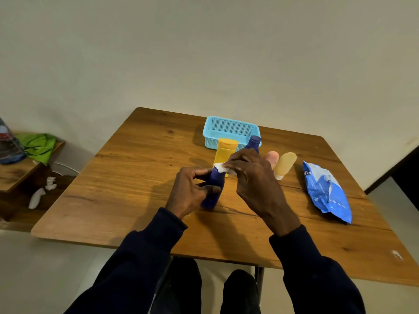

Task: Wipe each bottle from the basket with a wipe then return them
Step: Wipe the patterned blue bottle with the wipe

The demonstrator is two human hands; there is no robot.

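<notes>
Wooden worktop [127, 177]: left hand [190, 193] grips the blue bottle [214, 191] nearly upright, top leaning right; right hand [251, 177] pinches a wipe [221, 167] there.

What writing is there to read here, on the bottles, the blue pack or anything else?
No text here can be read.
On the wipes pack: small white print near its far end, too blurred to read.
On the water bottle at the left edge: a red and white label, too blurred to read.
On the held blue bottle and the yellow bottle: no print shows.
</notes>
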